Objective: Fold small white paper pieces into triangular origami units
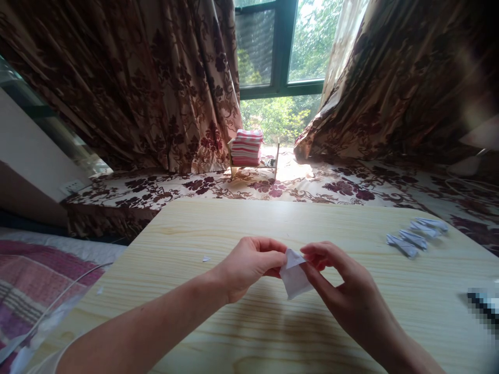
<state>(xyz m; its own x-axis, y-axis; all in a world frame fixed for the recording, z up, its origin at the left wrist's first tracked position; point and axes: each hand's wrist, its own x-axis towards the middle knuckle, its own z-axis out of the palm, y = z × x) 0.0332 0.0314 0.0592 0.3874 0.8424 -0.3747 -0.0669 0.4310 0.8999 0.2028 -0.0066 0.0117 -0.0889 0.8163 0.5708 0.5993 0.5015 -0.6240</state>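
Both my hands meet over the middle of a light wooden table (218, 223), pinching one small folded piece of white paper (295, 280). My left hand (249, 265) grips its upper left edge with closed fingers. My right hand (343, 283) pinches the top right corner between thumb and forefinger. The paper hangs slightly above the tabletop, its upper part folded into a point.
Three folded paper pieces (415, 236) lie at the table's right. A tiny paper scrap (206, 258) lies left of my hands. A blurred dark object (483, 304) sits at the right edge. Beyond are a floral-covered ledge, striped folded cloths (246, 147) on a small rack, curtains and a window.
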